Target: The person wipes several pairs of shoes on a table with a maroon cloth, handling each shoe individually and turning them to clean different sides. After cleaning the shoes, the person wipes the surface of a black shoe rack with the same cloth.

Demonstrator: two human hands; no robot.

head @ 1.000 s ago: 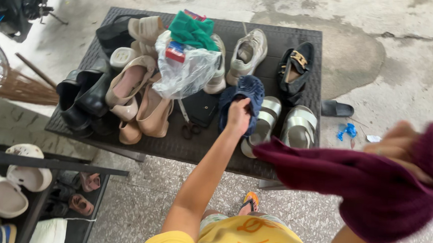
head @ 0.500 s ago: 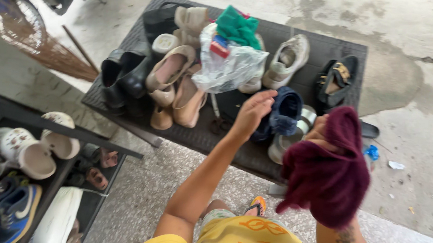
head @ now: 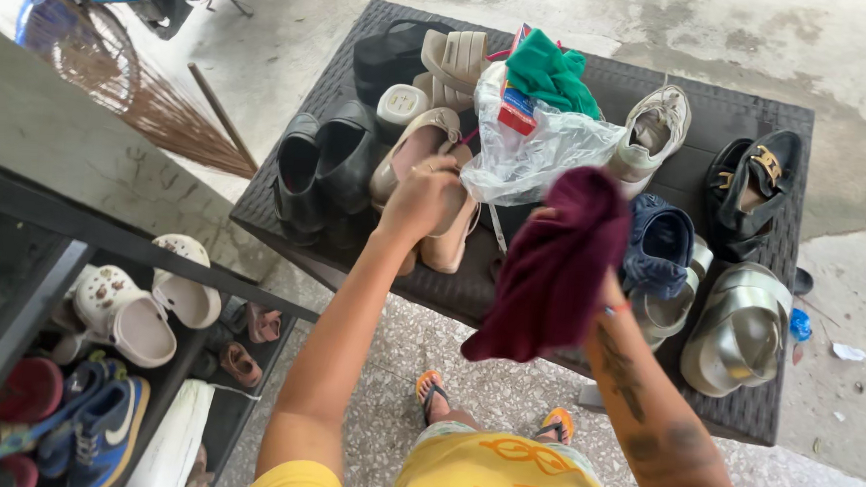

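My left hand reaches over the dark wicker table and grips a beige heeled shoe among the pairs in the middle. My right hand, mostly hidden, holds a maroon cloth that hangs over the table's near edge. Just right of the cloth lies a navy blue clog. Behind the cloth sits a clear plastic bag with a green cloth and a small box on top.
Black boots, a white sneaker, black sandals and metallic platform sandals crowd the table. A shoe rack with white clogs and blue sneakers stands at left. A broom lies on the concrete floor.
My left hand has moved left from the blue clog to the beige shoes. My right hand has brought the maroon cloth in from the right, over the table's middle. The view has shifted left.
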